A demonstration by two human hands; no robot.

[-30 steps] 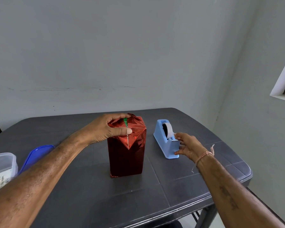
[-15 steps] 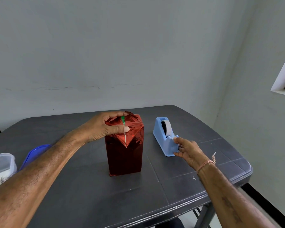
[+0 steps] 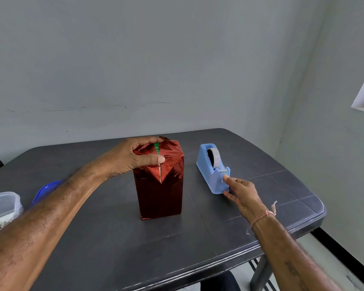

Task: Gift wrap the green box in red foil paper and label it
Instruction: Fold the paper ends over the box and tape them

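Note:
The box [image 3: 160, 194] stands upright in the middle of the dark table [image 3: 114, 238], covered in red foil. A thin strip of green still shows through a gap in the folded top. My left hand [image 3: 130, 158] grips the top of the box, thumb pressing the pointed front flap down, fingers curled over the back edge. A light blue tape dispenser [image 3: 213, 169] with a roll of tape stands to the right of the box. My right hand [image 3: 241, 194] touches the dispenser's near end with straight fingers, one fingertip by the tape's loose end at the cutter.
A clear plastic container [image 3: 2, 208] and a blue lid [image 3: 44, 190] lie at the table's left edge. The table's right corner and front edge are close to my right forearm. Grey walls stand behind and to the right.
My right hand has slid up the dispenser's near end toward the cutter. My left hand keeps the same hold on the box top.

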